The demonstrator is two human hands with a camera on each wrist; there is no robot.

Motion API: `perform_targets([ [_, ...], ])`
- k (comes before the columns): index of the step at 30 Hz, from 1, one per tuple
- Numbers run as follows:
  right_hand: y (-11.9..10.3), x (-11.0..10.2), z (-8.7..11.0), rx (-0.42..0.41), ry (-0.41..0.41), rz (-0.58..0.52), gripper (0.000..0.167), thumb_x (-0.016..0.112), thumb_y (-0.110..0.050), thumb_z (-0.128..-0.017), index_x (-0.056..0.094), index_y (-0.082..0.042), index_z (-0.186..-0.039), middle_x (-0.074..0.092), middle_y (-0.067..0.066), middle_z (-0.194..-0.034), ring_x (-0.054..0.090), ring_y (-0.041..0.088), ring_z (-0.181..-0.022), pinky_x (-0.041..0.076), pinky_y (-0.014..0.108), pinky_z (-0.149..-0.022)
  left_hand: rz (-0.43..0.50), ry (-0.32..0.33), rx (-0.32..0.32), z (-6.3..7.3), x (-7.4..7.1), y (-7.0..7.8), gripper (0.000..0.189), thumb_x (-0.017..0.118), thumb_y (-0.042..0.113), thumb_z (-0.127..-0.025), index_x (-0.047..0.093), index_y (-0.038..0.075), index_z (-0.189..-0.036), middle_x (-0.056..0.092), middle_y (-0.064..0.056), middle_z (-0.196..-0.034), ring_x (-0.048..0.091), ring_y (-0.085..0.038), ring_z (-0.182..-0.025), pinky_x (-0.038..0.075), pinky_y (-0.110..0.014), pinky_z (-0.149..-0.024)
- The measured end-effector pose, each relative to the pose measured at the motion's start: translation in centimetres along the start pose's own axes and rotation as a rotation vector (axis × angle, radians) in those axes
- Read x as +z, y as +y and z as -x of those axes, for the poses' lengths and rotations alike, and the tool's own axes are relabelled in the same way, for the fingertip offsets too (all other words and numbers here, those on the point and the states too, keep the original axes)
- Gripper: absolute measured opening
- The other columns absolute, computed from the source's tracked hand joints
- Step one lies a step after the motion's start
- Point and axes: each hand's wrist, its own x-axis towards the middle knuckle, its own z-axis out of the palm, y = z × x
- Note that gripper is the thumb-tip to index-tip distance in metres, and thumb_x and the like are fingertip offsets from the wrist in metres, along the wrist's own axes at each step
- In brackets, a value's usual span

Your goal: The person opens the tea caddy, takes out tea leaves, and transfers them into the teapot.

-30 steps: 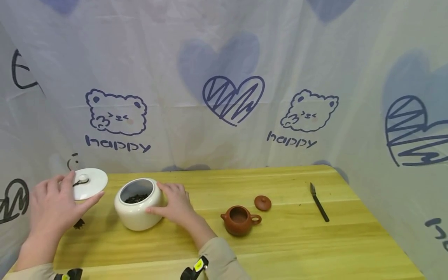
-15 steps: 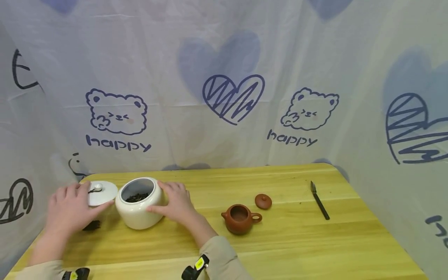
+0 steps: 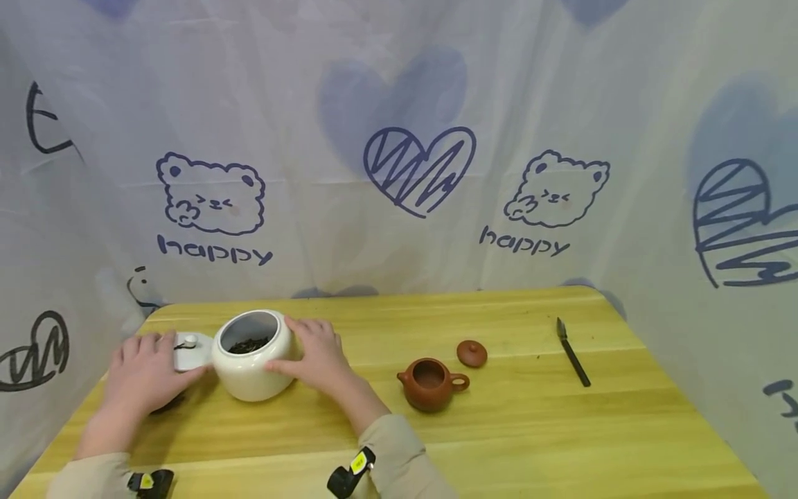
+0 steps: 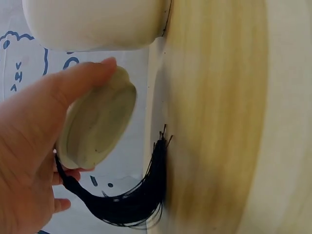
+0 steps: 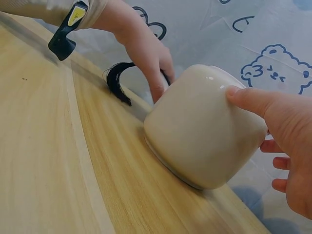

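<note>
My left hand (image 3: 143, 374) grips a white lid (image 3: 194, 357) by its edge, thumb on one side and fingers on the other. A black tassel (image 4: 122, 207) hangs from the lid, its strands down by the tabletop in the left wrist view. Just right of the lid stands a round white ceramic jar (image 3: 249, 378), uncovered, with dark tea leaves (image 3: 249, 345) inside. My right hand (image 3: 318, 353) holds the jar from its right side, the thumb pressed to the near wall and the fingers round the far side. The jar stands upright on the table.
A small brown clay teapot (image 3: 427, 396), uncovered, stands right of the jar on the wooden table (image 3: 517, 443). Its brown lid (image 3: 472, 353) lies behind it. Farther right lies a slim black-handled tool (image 3: 573, 357) with a pointed metal tip. A printed curtain (image 3: 324, 222) rises behind the table.
My left hand has moved right and down with the lid, from out at the left to close beside the jar. The right hand has kept its hold on the jar.
</note>
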Motion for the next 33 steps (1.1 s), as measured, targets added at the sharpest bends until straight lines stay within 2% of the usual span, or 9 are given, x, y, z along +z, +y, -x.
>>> perform_targets([
  [5,-0.1,-0.1,-0.1,-0.015,0.012,0.013,0.088,0.066,-0.066,-0.080,0.032,-0.030,-0.153,0.044,-0.002,-0.152,0.035,0.021,-0.140,0.033,0.046,-0.116,-0.012,-0.003,-0.019,0.1,0.3,-0.2,0.111,0.064,0.076,-0.073,0.041,-0.017,-0.130,0.041,-0.043,-0.119,0.030,-0.058,-0.112,0.020,-0.075,-0.098],
  [9,-0.3,-0.1,-0.2,-0.025,0.012,0.015,0.088,0.064,-0.067,-0.081,0.031,-0.029,-0.153,0.043,-0.002,-0.153,0.035,0.022,-0.142,0.033,0.047,-0.116,-0.024,-0.024,-0.023,0.3,0.2,-0.4,0.111,0.065,0.074,-0.073,0.041,-0.018,-0.131,0.040,-0.044,-0.121,0.030,-0.060,-0.113,0.018,-0.077,-0.098],
  [16,-0.2,-0.2,0.0,-0.005,0.004,0.016,0.087,0.066,-0.065,-0.081,0.033,-0.028,-0.153,0.042,-0.001,-0.153,0.034,0.024,-0.143,0.032,0.047,-0.117,-0.012,-0.110,-0.037,0.5,0.4,-0.4,0.109,0.069,0.068,-0.073,0.038,-0.017,-0.134,0.039,-0.045,-0.126,0.028,-0.062,-0.115,0.019,-0.077,-0.098],
  [23,-0.1,0.0,0.2,-0.004,-0.006,0.003,0.087,0.066,-0.064,-0.081,0.032,-0.028,-0.153,0.042,0.001,-0.153,0.033,0.025,-0.143,0.032,0.049,-0.117,0.022,-0.191,-0.063,0.7,0.8,-1.2,0.109,0.069,0.065,-0.075,0.035,-0.018,-0.137,0.037,-0.046,-0.129,0.027,-0.063,-0.115,0.022,-0.077,-0.096],
  [28,-0.1,0.0,0.2,-0.014,0.005,0.009,0.087,0.065,-0.065,-0.081,0.032,-0.029,-0.153,0.042,-0.002,-0.153,0.033,0.023,-0.143,0.033,0.048,-0.116,0.037,-0.187,-0.075,0.6,0.6,-1.7,0.106,0.069,0.064,-0.077,0.036,-0.017,-0.138,0.036,-0.044,-0.130,0.027,-0.062,-0.117,0.023,-0.078,-0.096],
  [33,0.0,0.1,0.2,-0.014,0.009,0.016,0.087,0.065,-0.065,-0.081,0.032,-0.029,-0.153,0.043,-0.002,-0.153,0.034,0.022,-0.142,0.033,0.047,-0.116,0.055,-0.156,-0.077,0.8,0.1,-1.6,0.116,0.062,0.072,-0.078,0.026,-0.017,-0.144,0.021,-0.044,-0.144,0.013,-0.062,-0.134,0.011,-0.082,-0.101],
])
